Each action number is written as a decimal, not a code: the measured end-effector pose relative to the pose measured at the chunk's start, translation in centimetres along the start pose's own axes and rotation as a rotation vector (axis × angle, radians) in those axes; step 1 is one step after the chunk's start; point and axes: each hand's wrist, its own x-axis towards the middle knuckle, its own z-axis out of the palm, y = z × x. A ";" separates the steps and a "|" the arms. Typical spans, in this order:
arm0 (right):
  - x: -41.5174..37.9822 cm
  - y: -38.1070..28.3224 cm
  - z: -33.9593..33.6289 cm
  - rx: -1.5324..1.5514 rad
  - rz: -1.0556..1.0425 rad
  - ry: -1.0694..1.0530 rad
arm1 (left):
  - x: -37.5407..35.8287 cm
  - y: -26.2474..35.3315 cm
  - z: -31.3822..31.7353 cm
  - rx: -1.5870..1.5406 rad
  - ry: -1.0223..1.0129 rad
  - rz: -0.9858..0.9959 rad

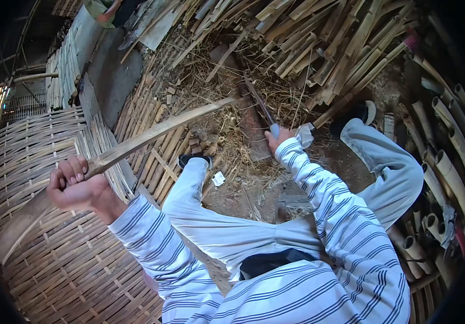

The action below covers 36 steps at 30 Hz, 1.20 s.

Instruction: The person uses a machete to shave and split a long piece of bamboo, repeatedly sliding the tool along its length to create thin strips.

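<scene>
My left hand (78, 186) is closed around a long split bamboo strip (162, 128), which slants from the lower left up to the middle of the view. Its far end lies over the shavings, near a flat wooden block (251, 121) on the ground. My right hand (279, 139) grips the pale handle of a long knife (259, 101). The dark blade points up and to the left, above the block. Strip and blade are apart.
A woven bamboo mat (54, 259) covers the left side. Split bamboo pieces (346, 43) are heaped at the top right, and bamboo poles (451, 173) lie at the right. Part of another person (102, 13) shows at the top left. My legs are spread around the work spot.
</scene>
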 end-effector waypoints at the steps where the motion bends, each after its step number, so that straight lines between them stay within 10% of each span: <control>1: -0.9 0.5 0.4 -0.066 0.003 -0.001 | -0.1 0.1 0.3 0.038 0.080 0.000; 8: -4.7 -6.0 -4.0 0.211 -0.211 -0.134 | 0.6 -0.2 -0.4 -0.109 -0.137 -0.030; 19: -1.9 -0.3 -1.5 0.063 0.245 -0.058 | 1.6 -0.6 -4.6 -0.160 -0.189 -0.042; 24: -2.9 -5.0 -3.6 0.231 -0.093 0.039 | 1.6 -0.5 -7.5 -0.224 -0.406 -0.052; 34: -4.9 -1.1 7.2 0.150 -0.354 -0.086 | 0.8 -0.3 -4.7 0.018 0.041 0.008; 36: -5.3 -2.3 4.6 0.140 -0.132 -0.099 | 0.6 -0.1 -4.1 0.035 0.049 -0.008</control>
